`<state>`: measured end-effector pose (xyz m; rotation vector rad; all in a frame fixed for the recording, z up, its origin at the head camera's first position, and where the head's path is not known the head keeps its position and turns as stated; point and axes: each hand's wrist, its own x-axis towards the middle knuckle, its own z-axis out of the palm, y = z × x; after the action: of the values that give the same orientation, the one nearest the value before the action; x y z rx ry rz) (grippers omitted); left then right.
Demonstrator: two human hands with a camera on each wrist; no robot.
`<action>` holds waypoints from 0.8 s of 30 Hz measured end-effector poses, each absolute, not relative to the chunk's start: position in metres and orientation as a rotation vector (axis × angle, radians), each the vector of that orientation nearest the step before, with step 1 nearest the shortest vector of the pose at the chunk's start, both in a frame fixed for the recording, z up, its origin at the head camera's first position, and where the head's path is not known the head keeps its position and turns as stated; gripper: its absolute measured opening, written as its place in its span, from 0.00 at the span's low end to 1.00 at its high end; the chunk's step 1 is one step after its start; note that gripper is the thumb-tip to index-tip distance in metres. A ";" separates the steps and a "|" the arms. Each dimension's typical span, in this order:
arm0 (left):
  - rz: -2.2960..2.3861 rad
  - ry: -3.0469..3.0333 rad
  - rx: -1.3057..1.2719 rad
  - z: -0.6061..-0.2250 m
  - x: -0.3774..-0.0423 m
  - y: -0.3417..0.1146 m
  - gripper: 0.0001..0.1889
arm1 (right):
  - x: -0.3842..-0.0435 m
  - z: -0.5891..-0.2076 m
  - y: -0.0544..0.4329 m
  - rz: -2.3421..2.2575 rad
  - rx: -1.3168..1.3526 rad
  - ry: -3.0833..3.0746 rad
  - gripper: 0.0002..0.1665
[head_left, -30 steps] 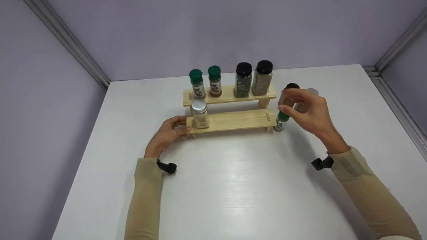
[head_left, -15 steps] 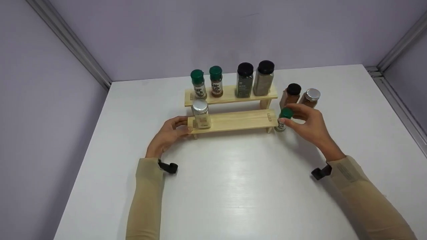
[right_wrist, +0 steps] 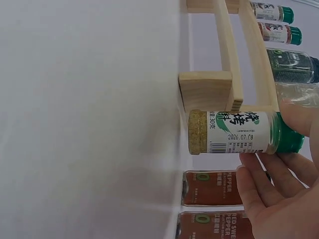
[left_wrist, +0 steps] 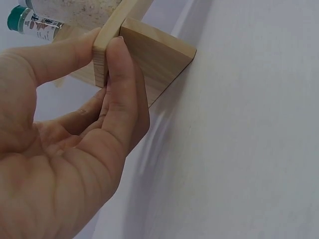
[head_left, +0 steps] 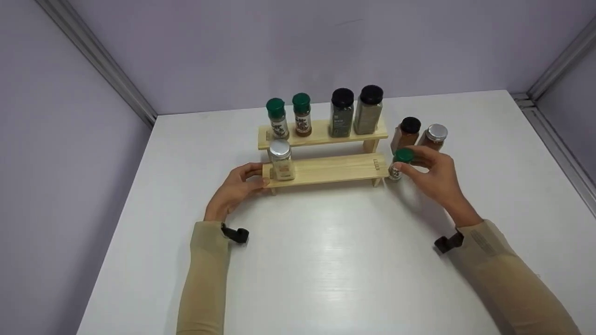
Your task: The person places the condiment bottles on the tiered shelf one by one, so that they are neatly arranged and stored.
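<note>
Green-capped clear cylindrical jar [right_wrist: 227,133], pinched upright by the right hand [head_left: 435,179], is just right of the pale two-tier wooden rack [head_left: 333,170] the left hand [head_left: 238,190] pinches.

This looks like a little work booth, maybe in a lab: plain pale purple walls [head_left: 209,56] and grey metal posts [head_left: 98,58] stand behind and beside a white desk [head_left: 316,279].
</note>
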<state>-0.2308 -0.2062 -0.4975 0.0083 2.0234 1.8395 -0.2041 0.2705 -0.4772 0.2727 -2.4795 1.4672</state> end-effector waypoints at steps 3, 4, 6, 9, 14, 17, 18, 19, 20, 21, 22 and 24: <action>1.842 2.020 0.006 -0.497 -0.230 -0.207 0.32 | -0.204 -0.468 0.271 1.432 0.251 -2.483 0.26; 1.840 2.021 0.007 -0.497 -0.230 -0.207 0.32 | -0.205 -0.466 0.272 1.421 0.247 -2.482 0.26; 1.834 2.024 0.009 -0.497 -0.230 -0.208 0.32 | -0.204 -0.460 0.273 1.416 0.242 -2.472 0.26; 1.824 2.031 0.018 -0.498 -0.231 -0.210 0.33 | -0.204 -0.452 0.273 1.437 0.250 -2.436 0.25; 1.818 2.046 0.021 -0.498 -0.232 -0.210 0.33 | -0.206 -0.435 0.270 1.468 0.295 -2.379 0.23; 1.832 2.029 0.024 -0.498 -0.232 -0.210 0.33 | -0.208 -0.427 0.266 1.518 0.337 -2.341 0.23; 1.831 2.028 0.027 -0.499 -0.232 -0.210 0.33 | -0.209 -0.424 0.264 1.534 0.350 -2.333 0.23; 1.831 2.027 0.025 -0.499 -0.232 -0.209 0.32 | -0.210 -0.421 0.261 1.545 0.366 -2.324 0.22; 1.829 2.028 0.024 -0.499 -0.232 -0.209 0.32 | -0.211 -0.419 0.259 1.554 0.378 -2.316 0.22; 1.832 2.024 0.022 -0.499 -0.232 -0.208 0.32 | -0.212 -0.417 0.256 1.564 0.392 -2.305 0.22; 1.824 2.034 0.023 -0.500 -0.232 -0.208 0.32 | -0.213 -0.415 0.253 1.570 0.404 -2.297 0.21; 1.812 2.048 0.023 -0.500 -0.232 -0.208 0.32 | -0.214 -0.412 0.246 1.564 0.430 -2.292 0.21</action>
<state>-0.2323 -0.2077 -0.4997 0.0227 2.0482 1.8116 -0.2137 0.2462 -0.4122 0.4295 -2.2916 1.5642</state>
